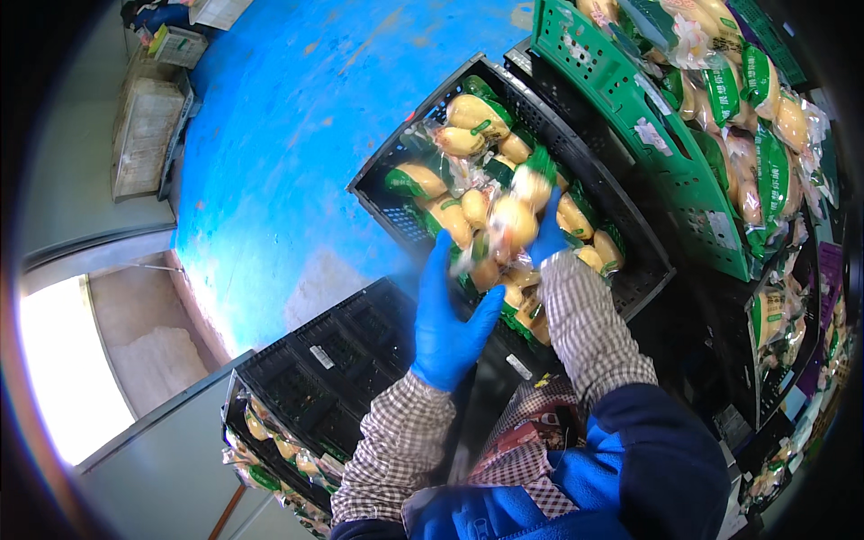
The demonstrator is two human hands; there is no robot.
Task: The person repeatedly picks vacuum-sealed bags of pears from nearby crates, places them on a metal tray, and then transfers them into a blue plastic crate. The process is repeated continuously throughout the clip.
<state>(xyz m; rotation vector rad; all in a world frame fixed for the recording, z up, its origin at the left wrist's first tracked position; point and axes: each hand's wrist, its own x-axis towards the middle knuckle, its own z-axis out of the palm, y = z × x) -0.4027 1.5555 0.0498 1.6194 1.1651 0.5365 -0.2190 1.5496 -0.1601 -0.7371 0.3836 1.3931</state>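
Note:
My right hand (550, 233), in a blue glove, grips a clear and green plastic pack of pale lotus root (513, 219), blurred by motion. The pack is above a black plastic crate (577, 145), which holds several similar packs (476, 115). My left hand (449, 331), also gloved in blue, has thumb and fingers spread at the crate's near left side. I see nothing in its grasp. The right fingers are partly hidden behind the pack.
A green crate (665, 145) heaped with lotus root packs (769, 169) stands at the right. Black crates (337, 358) at the lower left have packs beside them. Blue floor (283, 169) stretches beyond, with white containers (145, 135) along the wall.

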